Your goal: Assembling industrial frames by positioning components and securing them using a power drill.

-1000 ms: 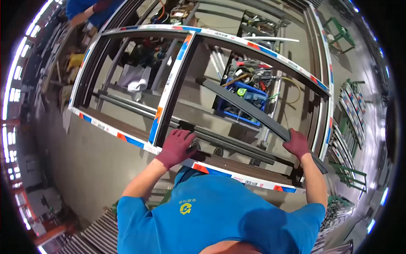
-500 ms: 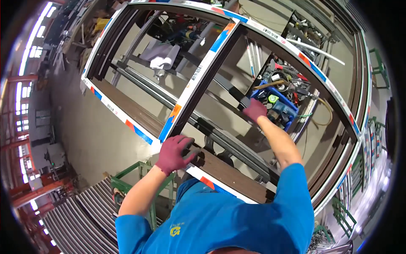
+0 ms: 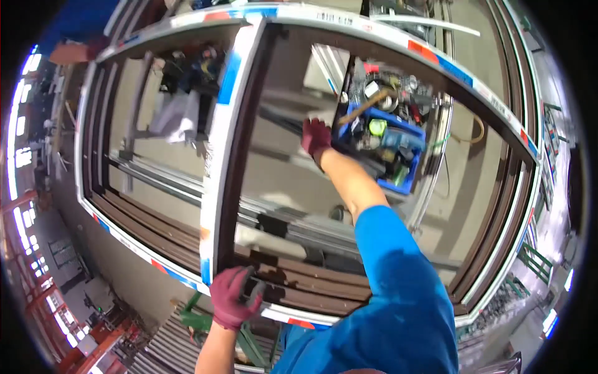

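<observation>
A large brown window or door frame (image 3: 311, 288), its outer faces covered in white, red and blue protective tape, spans the view in front of me. My left hand (image 3: 233, 299), in a maroon glove with dark fingertips, rests on its near rail beside the foot of the upright bar (image 3: 218, 143). Thumb and fingers are apart there. My right hand (image 3: 316, 137), gloved alike, reaches over the right-hand opening, just left of a blue bin (image 3: 397, 187) of tools. Its fingers are curled; whatever they may hold is hidden.
Metal support bars (image 3: 286, 227) run beneath the frame. A wooden stick (image 3: 364, 106) lies across the bin's far side. White sheeting (image 3: 177, 118) shows through the left opening. A green stand (image 3: 196, 318) is below the near left edge, and a yellowish hose (image 3: 476, 131) curves at right.
My right hand has moved left and farther away from me, off the bin's near left side. The whole view has shifted; my left hand stays at the foot of the upright bar.
</observation>
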{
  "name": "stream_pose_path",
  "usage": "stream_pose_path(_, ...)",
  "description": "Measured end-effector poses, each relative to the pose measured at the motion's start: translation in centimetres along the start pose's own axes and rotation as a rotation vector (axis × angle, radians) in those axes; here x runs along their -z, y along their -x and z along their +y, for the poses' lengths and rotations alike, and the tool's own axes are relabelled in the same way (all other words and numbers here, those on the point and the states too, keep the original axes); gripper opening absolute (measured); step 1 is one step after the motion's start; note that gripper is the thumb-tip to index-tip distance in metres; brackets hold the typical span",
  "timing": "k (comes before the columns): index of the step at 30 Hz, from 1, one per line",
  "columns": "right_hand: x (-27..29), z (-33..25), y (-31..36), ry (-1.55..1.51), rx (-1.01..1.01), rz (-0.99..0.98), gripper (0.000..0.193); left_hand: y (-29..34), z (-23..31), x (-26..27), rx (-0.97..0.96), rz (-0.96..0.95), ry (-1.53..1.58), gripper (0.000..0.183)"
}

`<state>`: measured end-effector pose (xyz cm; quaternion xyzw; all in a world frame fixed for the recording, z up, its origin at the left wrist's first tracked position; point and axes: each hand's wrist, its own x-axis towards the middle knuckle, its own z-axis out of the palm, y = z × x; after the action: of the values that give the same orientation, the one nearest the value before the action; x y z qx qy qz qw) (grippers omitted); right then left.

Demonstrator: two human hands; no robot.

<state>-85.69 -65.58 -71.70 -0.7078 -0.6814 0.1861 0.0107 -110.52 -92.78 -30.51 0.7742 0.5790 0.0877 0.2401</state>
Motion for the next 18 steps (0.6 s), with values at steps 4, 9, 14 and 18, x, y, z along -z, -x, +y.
stream_pose_path(4, 0.5, 3.2, 3.4, 0.084, -0.011, 0.023, 0.089, -0.3, 0.3, -1.2, 0.012, 0.017, 0.012, 0.046)
stream_pose_path(9, 7.6, 7.0, 12.4, 0.144, 0.123, 0.1, 0.09, 0.7, 1.4, -1.2, -0.065, 0.137, -0.012, 0.03)
stream_pose_path(14, 18.0, 12.5, 24.0, 0.131, 0.157, -0.003, 0.088, 2.4, 0.3, -1.9, -0.015, 0.166, 0.141, 0.028)
stream_pose_path(18, 27.1, 18.3, 37.5, 0.175, 0.178, -0.042, 0.083, 3.2, 1.1, -0.8, -0.063, 0.188, 0.08, 0.033)
